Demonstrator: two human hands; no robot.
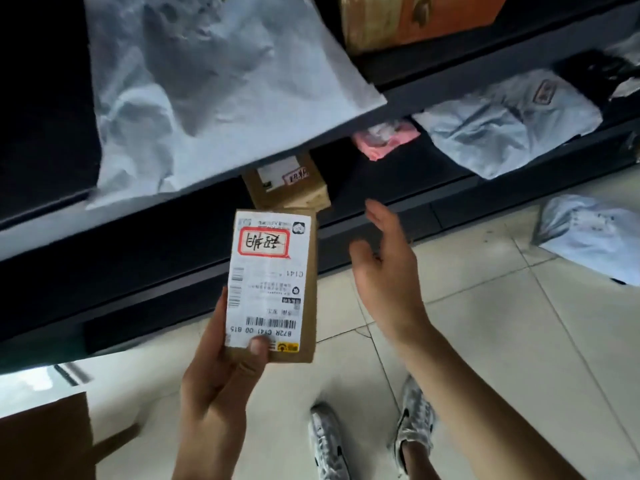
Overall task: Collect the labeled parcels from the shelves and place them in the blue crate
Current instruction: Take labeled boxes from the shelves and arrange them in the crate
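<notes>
Small labeled cardboard parcel (273,289) held upright before the shelves (450,88); left hand (221,368) grips its lower end, thumb on label. Looks light, stiff; hold by the long edges. Right hand (384,271) open, empty, just beside. Blue crate not in view.

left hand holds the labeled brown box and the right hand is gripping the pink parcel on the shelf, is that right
Not quite. In the head view the left hand does hold the labeled brown box, but the right hand grips nothing: it is open beside the box, apart from the pink parcel on the shelf.
</notes>
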